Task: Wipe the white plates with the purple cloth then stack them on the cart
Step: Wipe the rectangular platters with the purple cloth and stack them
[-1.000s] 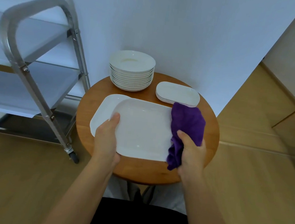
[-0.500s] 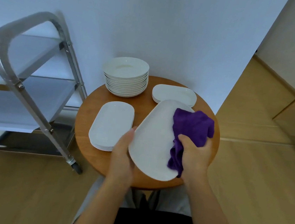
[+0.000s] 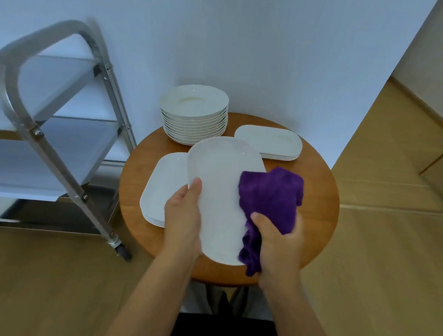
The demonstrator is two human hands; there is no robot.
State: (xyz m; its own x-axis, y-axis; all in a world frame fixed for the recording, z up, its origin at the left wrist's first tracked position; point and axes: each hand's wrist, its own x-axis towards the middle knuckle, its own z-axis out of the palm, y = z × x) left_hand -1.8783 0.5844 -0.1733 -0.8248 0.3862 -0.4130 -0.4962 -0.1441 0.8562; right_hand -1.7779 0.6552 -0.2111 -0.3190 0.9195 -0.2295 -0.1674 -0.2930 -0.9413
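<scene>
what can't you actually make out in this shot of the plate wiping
All in the head view:
- Underside of the held plate: faces away from the camera.
- Fingers of the left hand: behind the plate, only the thumb shows.
- Right hand palm: covered by the purple cloth.
- Oblong stack count: overlapped by the held plate.
- Cart left side: cut off by the frame edge.
</scene>
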